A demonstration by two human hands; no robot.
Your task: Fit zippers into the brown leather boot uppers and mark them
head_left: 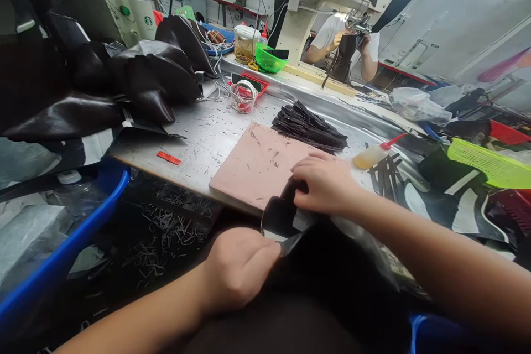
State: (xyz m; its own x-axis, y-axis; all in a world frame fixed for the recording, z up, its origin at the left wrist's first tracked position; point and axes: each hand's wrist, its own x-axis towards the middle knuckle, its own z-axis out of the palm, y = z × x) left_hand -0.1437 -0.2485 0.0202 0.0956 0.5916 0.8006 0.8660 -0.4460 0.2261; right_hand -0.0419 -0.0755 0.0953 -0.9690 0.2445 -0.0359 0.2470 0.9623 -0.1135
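Note:
A dark leather piece (282, 217) with a pale strip on its inner side is held between my hands at the near edge of the table. My left hand (243, 265) is closed, gripping its lower edge between thumb and fingers. My right hand (326, 183) has its fingers bent over the upper part of the piece, pinching it by the corner of a pinkish board (249, 160). Some of the leather is hidden behind my right hand. Beyond the board lies a bundle of thin dark strips (309, 126).
Dark leather pieces (145, 80) are heaped at the left above a blue bin (105, 199). A squeeze bottle (371, 156) with a red nozzle lies to the right. Green bowl (271, 60) and clear cup (243, 98) stand further back. Beyond a machine, a person (323, 44) holds dark material.

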